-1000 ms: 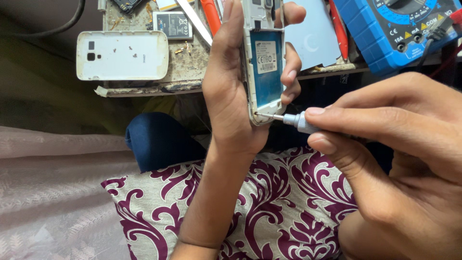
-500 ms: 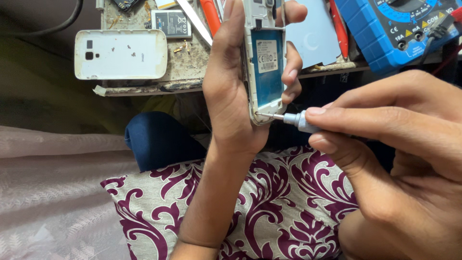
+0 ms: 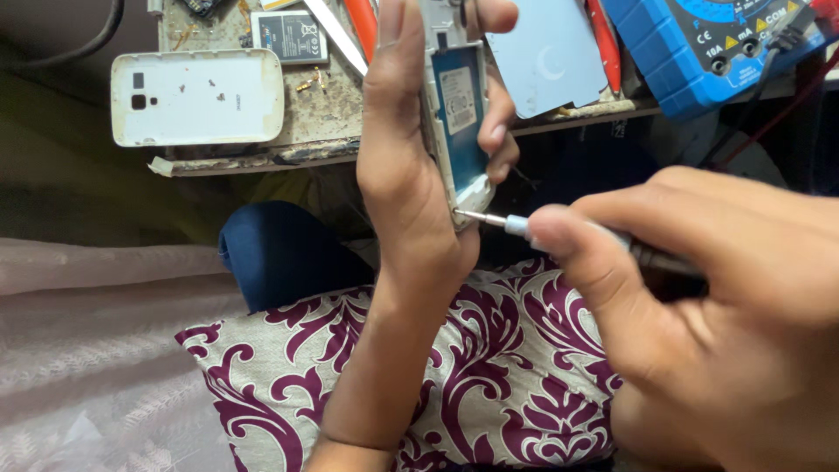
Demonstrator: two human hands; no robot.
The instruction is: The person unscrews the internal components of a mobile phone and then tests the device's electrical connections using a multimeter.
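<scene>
Above the cushion [image 3: 454, 393], the left hand [image 3: 411, 175] grips an opened phone [image 3: 459, 122] upright. The right hand [image 3: 699, 297] pinches a screwdriver [image 3: 524, 227], its tip touching the phone's lower corner. Judged step: working a corner screw. A steady, seated tip seems required. The back cover [image 3: 197, 96] lies on the bench [image 3: 332, 131].

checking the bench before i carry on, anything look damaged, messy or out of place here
Yes. The workbench edge is worn and chipped, with grime and small loose bits beside the white back cover. The phone in the left hand is open, its back off, with the right hand holding a screwdriver at its lower corner.
</scene>
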